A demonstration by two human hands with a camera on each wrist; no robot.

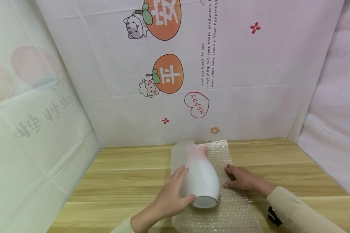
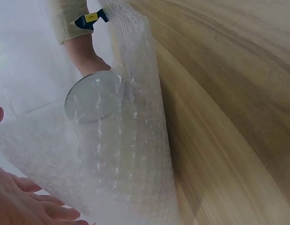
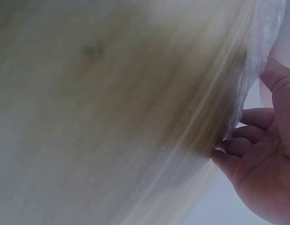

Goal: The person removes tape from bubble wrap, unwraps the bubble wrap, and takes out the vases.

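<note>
A white vase (image 1: 199, 178) with a pinkish neck lies on its side, its round end toward me and its neck away. Under it spreads a sheet of bubble wrap (image 1: 221, 215), whose left part folds up over the vase's left side. My left hand (image 1: 170, 197) rests against that covered side, fingers extended and thumb near the round end. In the left wrist view, the vase's round end (image 2: 94, 97) shows through the wrap. To the right, my right hand (image 1: 242, 178) touches the wrap's right edge, thumb and fingers apart; the right wrist view shows its bent fingers (image 3: 226, 161) there.
The wood-grain table (image 1: 128, 181) extends to both sides of the wrap. A printed white cloth (image 1: 245, 97) stands behind it, with more cloth at the left (image 1: 32, 155) and right. A black strap (image 1: 274, 216) is by the right sleeve.
</note>
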